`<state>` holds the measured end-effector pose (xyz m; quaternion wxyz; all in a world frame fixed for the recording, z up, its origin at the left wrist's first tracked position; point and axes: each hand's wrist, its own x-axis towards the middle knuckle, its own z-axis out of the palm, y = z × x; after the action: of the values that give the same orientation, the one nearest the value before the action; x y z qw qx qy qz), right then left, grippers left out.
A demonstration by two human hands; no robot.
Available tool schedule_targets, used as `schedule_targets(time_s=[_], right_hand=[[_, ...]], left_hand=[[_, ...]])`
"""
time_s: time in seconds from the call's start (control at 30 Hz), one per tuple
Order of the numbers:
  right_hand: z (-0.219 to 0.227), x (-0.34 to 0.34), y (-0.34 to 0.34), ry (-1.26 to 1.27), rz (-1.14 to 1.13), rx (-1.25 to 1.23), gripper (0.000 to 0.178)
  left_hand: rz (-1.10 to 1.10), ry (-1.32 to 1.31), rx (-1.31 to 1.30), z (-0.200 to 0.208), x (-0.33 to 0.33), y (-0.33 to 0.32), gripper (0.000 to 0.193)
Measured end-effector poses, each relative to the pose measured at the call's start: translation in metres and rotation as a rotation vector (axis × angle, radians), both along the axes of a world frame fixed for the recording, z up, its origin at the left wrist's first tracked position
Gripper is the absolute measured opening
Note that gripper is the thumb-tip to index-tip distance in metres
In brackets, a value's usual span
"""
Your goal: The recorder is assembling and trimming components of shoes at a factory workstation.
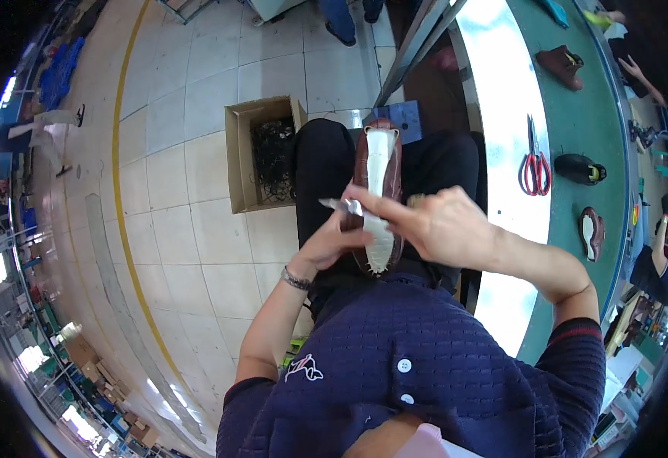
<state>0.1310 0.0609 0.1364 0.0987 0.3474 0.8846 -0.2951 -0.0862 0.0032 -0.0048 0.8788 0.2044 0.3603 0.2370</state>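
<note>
Left hand under brown shoe; right hand grip hides blade handle.

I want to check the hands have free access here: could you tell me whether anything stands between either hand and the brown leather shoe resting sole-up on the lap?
Nothing visible does. The left hand already grips the brown leather shoe at its side, and the right hand is over it, pinching a slim metal blade-like tool near its pale insole.

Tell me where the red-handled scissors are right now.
In the head view, the red-handled scissors lie on the person's right, on the pale strip along the green workbench, beside a black shoe and beyond the right hand.
</note>
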Motion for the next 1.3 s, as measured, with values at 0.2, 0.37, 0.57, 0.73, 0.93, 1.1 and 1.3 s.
schedule_targets(time_s=[0.2,0.37,0.57,0.73,0.93,1.1,1.3], right_hand=[[-0.038,0.006,0.043,-0.06,-0.108,0.245,0.075],[-0.036,0.03,0.041,0.058,-0.18,0.263,0.057],[-0.027,0.077,-0.013,0.699,-0.862,-0.483,0.038],[-0.074,0.097,-0.064,0.888,-0.905,-0.782,0.022],[-0.102,0.085,-0.099,0.712,-0.917,-1.145,0.04],[-0.109,0.076,-0.101,0.63,-0.807,-1.254,0.047],[-0.102,0.065,-0.101,0.522,-0.69,-1.283,0.051]], left_hand=[[0.05,0.044,-0.012,0.015,0.023,0.059,0.086],[-0.075,0.144,0.004,0.022,0.031,0.065,0.096],[-0.006,0.097,0.453,0.024,0.032,0.037,0.123],[-0.046,0.052,0.729,-0.026,0.044,0.008,0.149],[-0.068,-0.062,0.592,-0.065,0.044,-0.017,0.154],[0.109,-0.16,0.271,-0.05,0.047,-0.01,0.106],[0.212,0.188,0.328,-0.02,0.074,-0.008,0.056]])
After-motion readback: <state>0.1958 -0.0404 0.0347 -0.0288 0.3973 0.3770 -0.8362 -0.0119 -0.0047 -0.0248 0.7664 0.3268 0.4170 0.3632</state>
